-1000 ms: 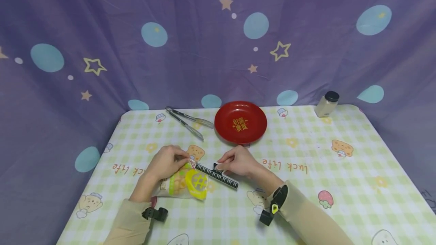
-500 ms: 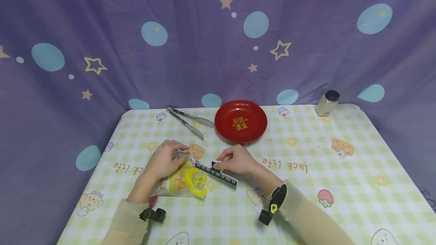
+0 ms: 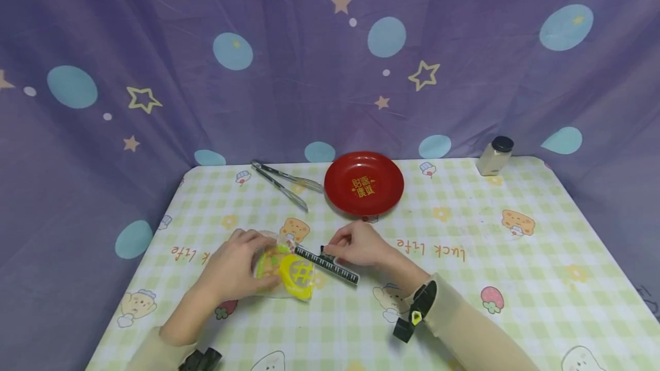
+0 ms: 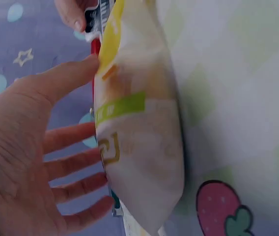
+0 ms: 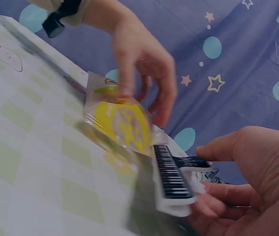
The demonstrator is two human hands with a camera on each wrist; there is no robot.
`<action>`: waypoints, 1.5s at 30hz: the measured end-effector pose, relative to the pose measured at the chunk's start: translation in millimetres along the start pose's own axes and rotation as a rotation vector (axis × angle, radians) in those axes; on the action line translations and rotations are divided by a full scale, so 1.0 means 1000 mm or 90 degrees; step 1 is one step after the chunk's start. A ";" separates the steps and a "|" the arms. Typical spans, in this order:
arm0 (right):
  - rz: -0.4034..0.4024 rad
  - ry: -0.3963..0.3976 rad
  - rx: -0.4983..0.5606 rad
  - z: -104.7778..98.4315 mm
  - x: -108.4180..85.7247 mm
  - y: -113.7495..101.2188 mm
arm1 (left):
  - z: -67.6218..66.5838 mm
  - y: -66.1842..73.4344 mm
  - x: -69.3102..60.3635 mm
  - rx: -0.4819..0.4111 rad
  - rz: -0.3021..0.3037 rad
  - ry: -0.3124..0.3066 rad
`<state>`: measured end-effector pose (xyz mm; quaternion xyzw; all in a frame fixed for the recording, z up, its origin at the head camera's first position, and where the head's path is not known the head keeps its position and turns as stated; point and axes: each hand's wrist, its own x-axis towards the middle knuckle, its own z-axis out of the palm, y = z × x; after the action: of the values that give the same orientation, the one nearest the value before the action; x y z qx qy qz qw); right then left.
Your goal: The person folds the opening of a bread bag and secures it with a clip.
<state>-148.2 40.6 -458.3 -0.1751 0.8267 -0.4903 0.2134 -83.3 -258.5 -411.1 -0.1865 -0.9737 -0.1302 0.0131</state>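
My right hand [image 3: 358, 243] pinches the black handle of a long clip [image 3: 330, 266] with a piano-key pattern. In the right wrist view the clip [image 5: 171, 172] slants between thumb and fingers, its far end at the corner of a clear plastic food bag [image 5: 120, 123] printed yellow and green. My left hand [image 3: 234, 265] is spread over the left part of the bag [image 3: 297, 276]. The left wrist view shows the left hand's [image 4: 36, 132] thumb and fairly straight fingers against the bag [image 4: 134, 118]. Whether the clip bites on the bag cannot be made out.
Behind the hands lie metal tongs [image 3: 283, 182], spread apart, and a red plate [image 3: 381, 199] with gold characters. A jar [image 3: 495, 157] with a black lid stands at the back right. A checked cloth [image 3: 438, 314] covers the table, with a purple curtain [image 3: 289, 113] behind.
My left hand has left the bag's top edge and moved left and nearer to me, its fingers spreading over the bag. The right hand and the clip have barely moved.
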 end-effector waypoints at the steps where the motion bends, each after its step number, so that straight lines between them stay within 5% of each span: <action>1: 0.001 -0.007 0.002 -0.001 0.000 0.000 | 0.000 0.002 -0.001 0.004 0.001 -0.011; 12: 0.029 -0.042 0.025 -0.002 -0.001 0.000 | 0.019 -0.004 -0.003 0.033 0.002 -0.021; 24: 0.045 -0.050 0.072 -0.001 0.001 0.002 | 0.020 -0.007 -0.003 0.004 -0.005 -0.036; 45: 0.052 -0.039 0.141 0.010 0.015 0.000 | 0.019 -0.006 -0.005 0.014 -0.024 -0.007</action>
<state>-155.7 26.3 -465.4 -0.1315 0.7670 -0.5639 0.2764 -81.0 -260.9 -431.6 -0.1686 -0.9785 -0.1184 0.0070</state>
